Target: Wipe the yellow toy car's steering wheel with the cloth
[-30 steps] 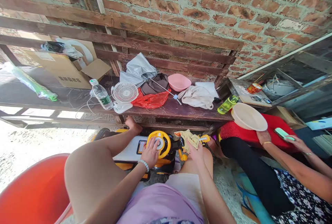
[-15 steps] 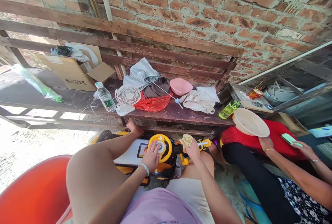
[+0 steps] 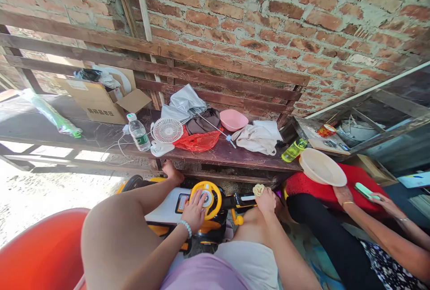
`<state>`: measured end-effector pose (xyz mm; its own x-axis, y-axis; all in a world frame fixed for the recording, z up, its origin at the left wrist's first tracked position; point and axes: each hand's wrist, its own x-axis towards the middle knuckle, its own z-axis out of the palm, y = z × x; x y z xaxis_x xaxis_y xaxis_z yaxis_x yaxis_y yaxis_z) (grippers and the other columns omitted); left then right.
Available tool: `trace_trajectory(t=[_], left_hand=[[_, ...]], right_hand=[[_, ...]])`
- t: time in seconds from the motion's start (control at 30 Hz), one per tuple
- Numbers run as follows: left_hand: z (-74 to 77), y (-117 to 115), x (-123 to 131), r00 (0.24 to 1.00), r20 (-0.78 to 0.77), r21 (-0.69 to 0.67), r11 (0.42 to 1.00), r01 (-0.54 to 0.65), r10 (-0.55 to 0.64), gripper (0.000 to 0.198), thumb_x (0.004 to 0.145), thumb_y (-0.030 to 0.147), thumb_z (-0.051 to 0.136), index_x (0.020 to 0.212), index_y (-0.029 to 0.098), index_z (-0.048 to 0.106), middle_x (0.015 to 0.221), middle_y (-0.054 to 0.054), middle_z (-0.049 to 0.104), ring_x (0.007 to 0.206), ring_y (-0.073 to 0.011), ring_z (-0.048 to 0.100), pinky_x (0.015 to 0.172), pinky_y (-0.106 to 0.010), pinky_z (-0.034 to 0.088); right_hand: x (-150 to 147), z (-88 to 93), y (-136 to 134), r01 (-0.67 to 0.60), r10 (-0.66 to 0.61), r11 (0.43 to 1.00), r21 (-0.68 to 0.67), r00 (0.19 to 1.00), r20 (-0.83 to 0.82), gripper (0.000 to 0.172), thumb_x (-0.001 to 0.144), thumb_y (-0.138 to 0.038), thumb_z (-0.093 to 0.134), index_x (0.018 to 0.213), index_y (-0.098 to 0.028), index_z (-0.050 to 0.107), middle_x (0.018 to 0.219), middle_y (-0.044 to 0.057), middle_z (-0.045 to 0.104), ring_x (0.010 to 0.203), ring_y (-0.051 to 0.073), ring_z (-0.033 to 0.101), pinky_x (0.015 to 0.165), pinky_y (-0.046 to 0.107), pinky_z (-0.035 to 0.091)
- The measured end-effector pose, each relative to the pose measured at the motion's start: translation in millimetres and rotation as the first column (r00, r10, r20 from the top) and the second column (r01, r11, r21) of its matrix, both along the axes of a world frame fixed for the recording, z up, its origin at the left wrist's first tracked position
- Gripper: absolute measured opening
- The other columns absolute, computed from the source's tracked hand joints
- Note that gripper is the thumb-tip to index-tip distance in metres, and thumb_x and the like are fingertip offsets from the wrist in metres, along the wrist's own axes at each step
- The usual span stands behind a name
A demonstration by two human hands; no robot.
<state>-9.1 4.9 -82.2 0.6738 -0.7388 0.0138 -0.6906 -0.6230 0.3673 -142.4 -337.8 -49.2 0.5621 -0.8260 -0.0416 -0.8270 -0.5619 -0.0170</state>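
Note:
A yellow and black ride-on toy vehicle with a white seat [image 3: 164, 208] stands between my legs. My left hand [image 3: 194, 210] rests on its yellow steering wheel [image 3: 215, 209], fingers spread over the hub. Farther right, my right hand [image 3: 266, 200] is closed on a crumpled pale yellow cloth [image 3: 258, 189], at the outer part of the toy's black and yellow front arm [image 3: 239, 200]. A yellow knob [image 3: 239, 220] hangs beneath that arm.
Along the bench [image 3: 235, 153] lie a water bottle [image 3: 138, 133], white fan [image 3: 167, 131], red bag [image 3: 201, 141], pink basin [image 3: 234, 120] and green bottle [image 3: 294, 150]. At right a person holds a cream basin [image 3: 322, 166] and a phone [image 3: 367, 191]. A red tub [image 3: 43, 254] is lower left.
My right hand has moved right along the toy's front arm with the cloth. My left hand stays on the steering wheel. The view has shifted slightly.

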Motion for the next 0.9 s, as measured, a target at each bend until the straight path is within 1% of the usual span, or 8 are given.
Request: trace_trajectory(t=[0.1, 0.2, 0.3, 0.37, 0.47, 0.57, 0.7, 0.9], left_hand=[[-1.8, -1, -1, 1.000, 0.010, -0.009, 1.000, -0.022, 0.022, 0.067, 0.093, 0.018, 0.048, 0.160, 0.017, 0.046, 0.171, -0.016, 0.036, 0.158, -0.0331, 0.034, 0.120, -0.055, 0.042], [-2.2, -1, -1, 1.000, 0.004, -0.012, 1.000, -0.015, 0.015, 0.066, 0.094, 0.018, 0.048, 0.160, 0.017, 0.046, 0.171, -0.015, 0.035, 0.159, -0.0319, 0.033, 0.120, -0.053, 0.043], [-0.6, 0, 0, 1.000, -0.013, -0.011, 1.000, 0.001, -0.001, 0.066, 0.094, 0.019, 0.048, 0.160, 0.018, 0.046, 0.172, -0.015, 0.034, 0.159, -0.0318, 0.032, 0.119, -0.053, 0.043], [1.4, 0, 1, 1.000, -0.028, -0.006, 1.000, 0.006, -0.006, 0.065, 0.095, 0.020, 0.047, 0.161, 0.017, 0.045, 0.172, -0.016, 0.033, 0.160, -0.0322, 0.031, 0.119, -0.054, 0.043], [4.4, 0, 1, 0.999, -0.034, 0.002, 1.000, 0.011, -0.011, 0.065, 0.096, 0.021, 0.047, 0.161, 0.016, 0.044, 0.172, -0.016, 0.032, 0.160, -0.0319, 0.029, 0.121, -0.055, 0.042], [6.0, 0, 2, 1.000, -0.024, 0.011, 1.000, 0.012, -0.012, 0.064, 0.097, 0.021, 0.047, 0.160, 0.016, 0.045, 0.172, -0.015, 0.033, 0.160, -0.0320, 0.029, 0.121, -0.054, 0.042], [5.3, 1, 2, 1.000, 0.000, 0.002, 1.000, 0.022, -0.022, 0.062, 0.097, 0.021, 0.048, 0.160, 0.015, 0.046, 0.172, -0.016, 0.034, 0.159, -0.0325, 0.032, 0.120, -0.053, 0.044], [7.4, 0, 2, 1.000, 0.000, -0.003, 1.000, 0.020, -0.020, 0.061, 0.098, 0.022, 0.048, 0.159, 0.016, 0.048, 0.170, -0.016, 0.036, 0.158, -0.0345, 0.033, 0.120, -0.056, 0.043]], right_hand=[[-3, -3.9, 28, -0.104, 0.103, 0.994, 0.013, 0.991, 0.083, 0.042, 0.088, -0.025, 0.060, 0.129, -0.018, 0.067, 0.132, 0.016, 0.068, 0.125, 0.032, 0.061, 0.106, 0.038, 0.046], [-12, -0.3, 49, -0.212, 0.203, 0.975, 0.065, 0.971, 0.128, 0.045, 0.084, -0.020, 0.060, 0.129, -0.019, 0.068, 0.134, 0.014, 0.068, 0.126, 0.031, 0.061, 0.110, 0.037, 0.045], [-23, 13.4, 52, -0.276, 0.265, 0.953, 0.125, 0.959, 0.098, 0.045, 0.083, -0.017, 0.060, 0.127, -0.023, 0.068, 0.138, 0.012, 0.067, 0.128, 0.030, 0.059, 0.112, 0.036, 0.044], [-31, 23.8, 47, -0.295, 0.291, 0.948, 0.122, 0.956, 0.049, 0.044, 0.084, -0.018, 0.060, 0.126, -0.025, 0.068, 0.139, 0.010, 0.066, 0.128, 0.029, 0.057, 0.111, 0.037, 0.044], [-43, 30.1, 36, -0.229, 0.237, 0.968, 0.103, 0.969, -0.076, 0.039, 0.086, -0.023, 0.062, 0.124, -0.025, 0.070, 0.139, 0.012, 0.064, 0.127, 0.030, 0.056, 0.104, 0.040, 0.047], [-54, 21.8, 24, -0.067, 0.086, 0.990, 0.122, 0.983, -0.159, 0.039, 0.090, -0.032, 0.061, 0.127, -0.024, 0.069, 0.137, 0.015, 0.064, 0.124, 0.032, 0.059, 0.097, 0.042, 0.051], [-57, 5.8, 3, 0.090, -0.072, 0.984, 0.155, 0.990, -0.122, 0.044, 0.096, -0.037, 0.055, 0.135, -0.019, 0.066, 0.133, 0.019, 0.066, 0.121, 0.031, 0.065, 0.096, 0.039, 0.053], [-47, -0.4, -27, 0.177, -0.147, 0.957, 0.230, 0.979, -0.144, 0.047, 0.094, -0.037, 0.060, 0.136, -0.017, 0.066, 0.140, 0.022, 0.065, 0.125, 0.032, 0.065, 0.096, 0.038, 0.052]])
